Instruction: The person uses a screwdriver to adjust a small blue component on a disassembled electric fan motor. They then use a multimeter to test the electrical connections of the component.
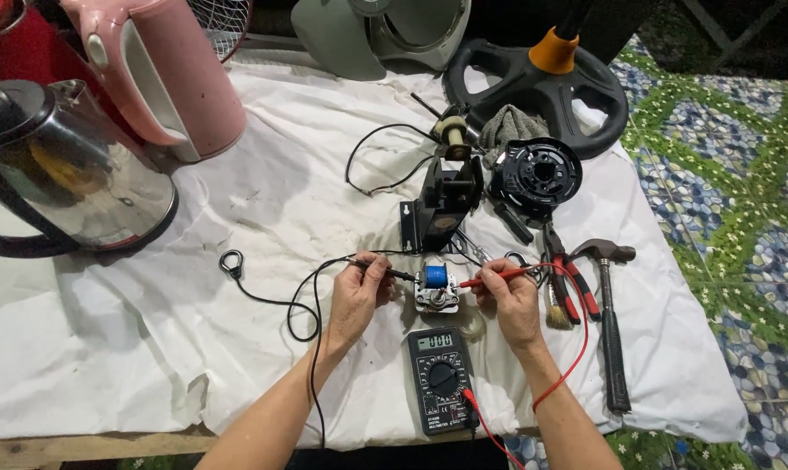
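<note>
My left hand (356,296) grips a black test probe (392,272) whose tip touches the left side of a small motor with a blue coil (435,288). A red test probe (491,278) is held in my right hand (513,298), its tip touching the motor's right side. The motor lies on a white cloth (237,261) between both hands. Just below it lies a black digital multimeter (441,381) with a lit display; black and red leads run from it to the probes.
A black bracket assembly (442,204) and a round black fan part (537,174) lie behind the motor. Red-handled pliers (568,283), a small brush (554,309) and a hammer (610,322) lie at right. A steel kettle (72,174), a pink kettle (163,74) and a black fan base (537,83) stand behind.
</note>
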